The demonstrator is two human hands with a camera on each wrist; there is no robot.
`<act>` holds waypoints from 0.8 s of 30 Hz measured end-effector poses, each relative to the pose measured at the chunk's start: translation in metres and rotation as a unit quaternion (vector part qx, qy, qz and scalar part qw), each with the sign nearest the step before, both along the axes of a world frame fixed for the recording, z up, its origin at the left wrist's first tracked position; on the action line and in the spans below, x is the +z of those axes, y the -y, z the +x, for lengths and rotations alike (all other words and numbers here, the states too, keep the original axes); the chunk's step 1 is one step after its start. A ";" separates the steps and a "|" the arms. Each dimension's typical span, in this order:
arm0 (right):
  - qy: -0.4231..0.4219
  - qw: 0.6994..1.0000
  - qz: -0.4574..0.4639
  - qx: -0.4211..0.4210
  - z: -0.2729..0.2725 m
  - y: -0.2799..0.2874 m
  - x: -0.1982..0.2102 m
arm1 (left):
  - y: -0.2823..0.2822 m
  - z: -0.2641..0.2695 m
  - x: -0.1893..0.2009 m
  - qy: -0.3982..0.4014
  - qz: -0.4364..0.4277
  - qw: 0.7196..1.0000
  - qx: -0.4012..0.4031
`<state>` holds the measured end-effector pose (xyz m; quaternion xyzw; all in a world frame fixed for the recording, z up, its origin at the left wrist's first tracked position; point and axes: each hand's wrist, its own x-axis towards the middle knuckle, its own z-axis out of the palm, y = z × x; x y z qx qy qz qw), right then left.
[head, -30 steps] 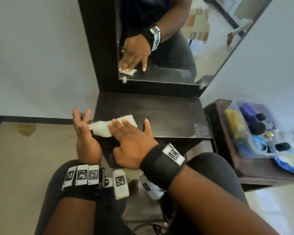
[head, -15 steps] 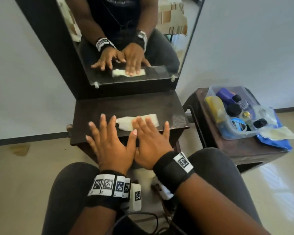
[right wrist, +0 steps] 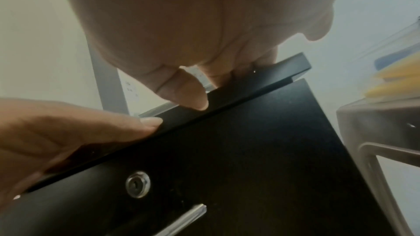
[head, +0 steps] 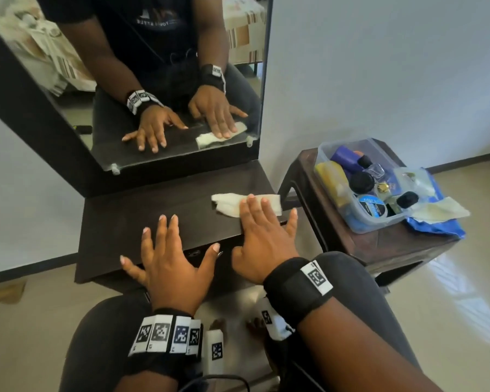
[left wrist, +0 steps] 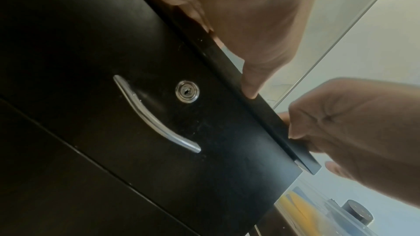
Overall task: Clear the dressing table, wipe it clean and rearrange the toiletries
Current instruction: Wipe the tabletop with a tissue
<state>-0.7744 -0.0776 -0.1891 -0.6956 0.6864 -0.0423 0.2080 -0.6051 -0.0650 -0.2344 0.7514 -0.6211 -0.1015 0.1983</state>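
Cloth lying left-right along dressing table, right hand flat on it

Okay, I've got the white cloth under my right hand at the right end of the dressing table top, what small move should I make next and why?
Probably slide the white cloth back leftward across the dressing table. Your right hand presses it flat near the right edge, while the bare stretch ahead of your left hand lies to its left. The toiletries sit in the plastic box on the side table.
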 end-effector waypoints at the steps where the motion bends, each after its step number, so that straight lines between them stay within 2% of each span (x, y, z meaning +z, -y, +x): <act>1: 0.004 1.000 0.000 0.018 0.002 -0.002 0.000 | 0.000 0.000 -0.001 0.003 -0.001 1.000 0.002; 3: 0.005 1.000 0.004 0.030 0.003 -0.008 0.002 | 0.000 0.000 -0.003 0.013 0.000 1.000 0.002; 8: -0.005 0.997 0.020 -0.068 -0.008 -0.007 0.002 | -0.001 0.002 -0.003 0.021 0.004 1.000 0.000; 10: -0.008 0.997 0.024 -0.073 -0.009 -0.002 0.001 | -0.001 0.002 -0.003 0.025 0.007 1.000 -0.003; 16: 0.021 0.998 -0.010 0.052 0.021 -0.008 -0.005 | -0.001 0.003 -0.007 0.040 0.005 0.999 -0.007; 18: 0.024 0.997 -0.020 0.068 0.029 -0.014 -0.005 | -0.002 0.005 -0.008 0.042 0.005 0.999 -0.011; 24: -0.023 0.997 0.035 -0.062 0.000 -0.011 0.008 | -0.003 0.006 -0.010 0.043 0.002 0.999 -0.019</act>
